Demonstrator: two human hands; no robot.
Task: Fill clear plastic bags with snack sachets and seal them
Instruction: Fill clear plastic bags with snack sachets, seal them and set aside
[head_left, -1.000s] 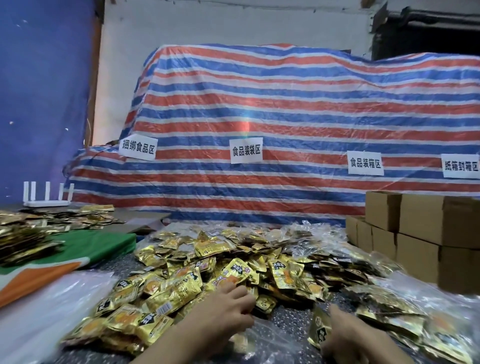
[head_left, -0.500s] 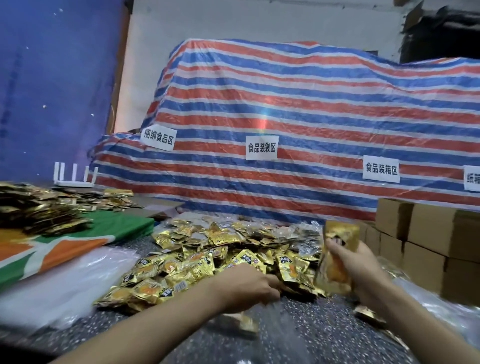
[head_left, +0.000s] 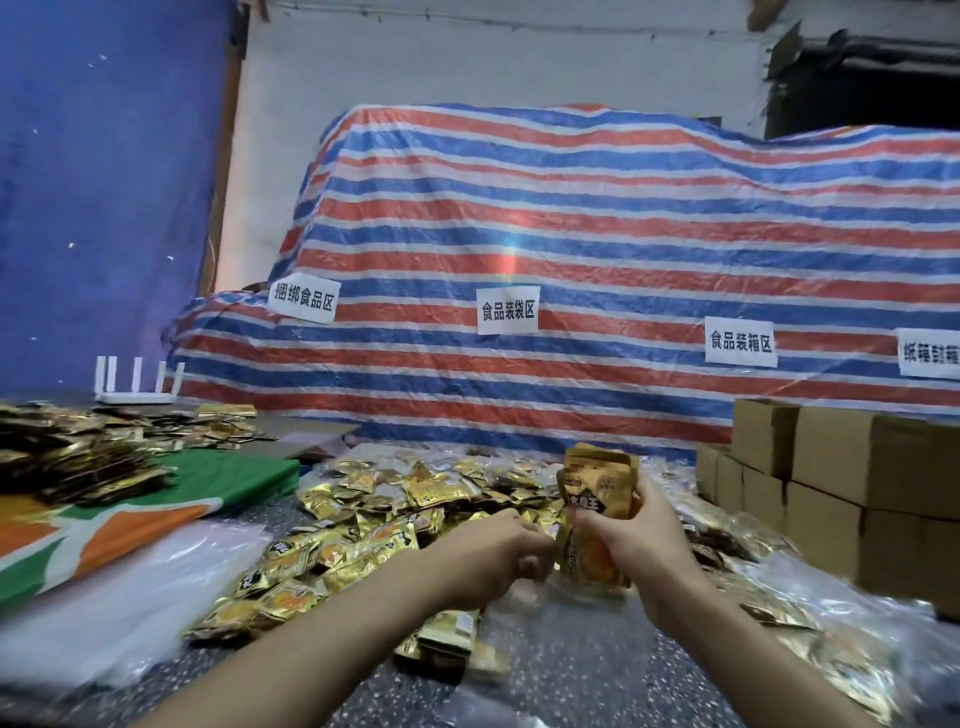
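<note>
A heap of gold snack sachets (head_left: 415, 499) lies on the speckled table (head_left: 571, 675) in front of me. My right hand (head_left: 641, 545) grips a bunch of gold sachets (head_left: 597, 486) upright above the table. Their lower ends sit in the mouth of a clear plastic bag (head_left: 584, 592). My left hand (head_left: 493, 556) is just left of the bunch, its fingers curled and pinching the clear bag's edge. A few more sachets (head_left: 452, 636) lie under my left wrist.
Stacked cardboard boxes (head_left: 841, 483) stand at the right, with filled clear bags (head_left: 831, 654) in front of them. On the left are a green and orange cloth (head_left: 156, 504) bearing dark sachets (head_left: 78, 457), a stack of clear plastic (head_left: 130, 597) and a white router (head_left: 137, 387). A striped tarp (head_left: 571, 249) closes off the back.
My right hand lifted a bunch of sachets off the table and brought it in toward the left hand. My left hand drew back from the heap and now pinches the clear bag under the bunch.
</note>
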